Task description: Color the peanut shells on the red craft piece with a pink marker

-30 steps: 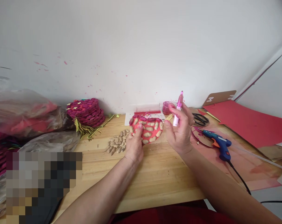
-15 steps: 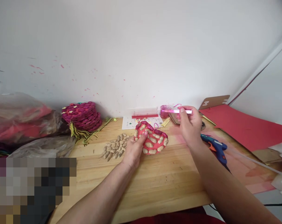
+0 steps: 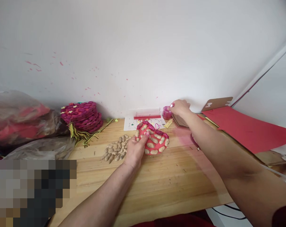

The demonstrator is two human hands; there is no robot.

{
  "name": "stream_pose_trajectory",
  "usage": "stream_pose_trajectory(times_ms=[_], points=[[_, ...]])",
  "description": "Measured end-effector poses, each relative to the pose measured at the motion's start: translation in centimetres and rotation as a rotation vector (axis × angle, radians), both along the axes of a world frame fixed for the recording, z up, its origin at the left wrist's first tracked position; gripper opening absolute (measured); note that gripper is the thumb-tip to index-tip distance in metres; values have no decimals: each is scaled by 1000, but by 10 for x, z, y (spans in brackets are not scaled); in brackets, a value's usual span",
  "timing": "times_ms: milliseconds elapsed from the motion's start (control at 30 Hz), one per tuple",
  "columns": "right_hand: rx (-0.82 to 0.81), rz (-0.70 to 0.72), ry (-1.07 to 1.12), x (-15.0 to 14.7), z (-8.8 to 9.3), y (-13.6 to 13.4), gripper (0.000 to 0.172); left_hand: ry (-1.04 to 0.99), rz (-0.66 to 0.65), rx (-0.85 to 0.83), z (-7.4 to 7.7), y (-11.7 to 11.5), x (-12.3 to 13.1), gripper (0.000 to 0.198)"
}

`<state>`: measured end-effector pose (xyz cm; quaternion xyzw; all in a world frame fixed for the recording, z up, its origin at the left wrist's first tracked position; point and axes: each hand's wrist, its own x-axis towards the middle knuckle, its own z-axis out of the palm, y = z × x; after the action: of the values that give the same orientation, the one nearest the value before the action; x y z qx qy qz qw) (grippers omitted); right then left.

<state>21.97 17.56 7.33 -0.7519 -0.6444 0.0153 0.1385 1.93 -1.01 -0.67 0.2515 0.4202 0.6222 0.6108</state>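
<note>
My left hand [image 3: 134,150] grips the left edge of a red heart-shaped piece [image 3: 153,141] studded with peanut shells, holding it against the wooden table [image 3: 171,179]. My right hand [image 3: 180,107] is stretched far forward to a small pink glitter pot [image 3: 167,112] by the wall, fingers curled at its rim. The pink pen it carried a moment ago does not show; the hand hides whatever is in it. A heap of loose peanuts [image 3: 116,148] lies just left of the heart.
A stack of magenta woven discs [image 3: 81,116] with yellow-green cords sits at the back left, plastic bags [image 3: 22,119] beside it. White paper and a red strip [image 3: 146,118] lie by the wall. Red card sheets [image 3: 247,127] and brown cardboard [image 3: 216,103] fill the right.
My right hand has moved from above the heart, where it held a pink pen, forward to the glitter pot. My arm now covers the blue glue gun. The left hand stayed on the heart.
</note>
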Motion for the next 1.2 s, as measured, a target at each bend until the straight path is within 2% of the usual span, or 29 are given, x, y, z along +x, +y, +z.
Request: stream_pose_trajectory(times_ms=[300,467,633,833,1033,1067,1100,1133,1200], points=[[-74,-30,-43,2,2,9,34,46,-7,-1,-1,1,-1,54],[-72,-28,-18,0,0,7,30,61,-20,-10,-3,2,-2,58],[-3,-7,18,0,-4,3,25,53,-30,-4,-2,1,-2,60],[156,18,164,10,-9,-7,22,25,-60,-10,-1,1,0,55],[418,30,457,22,-7,-34,33,-10,-104,-17,-4,1,0,53],[451,50,553,21,-7,-43,34,-14,-119,-16,-4,1,-1,52],[491,95,743,18,-7,-55,32,-17,-135,-17,-5,0,-1,51],[506,161,940,13,-8,-67,30,-19,-150,-18,-5,0,-1,50],[499,323,1163,1,-11,-95,33,-24,-174,-27,-6,-1,-1,50]])
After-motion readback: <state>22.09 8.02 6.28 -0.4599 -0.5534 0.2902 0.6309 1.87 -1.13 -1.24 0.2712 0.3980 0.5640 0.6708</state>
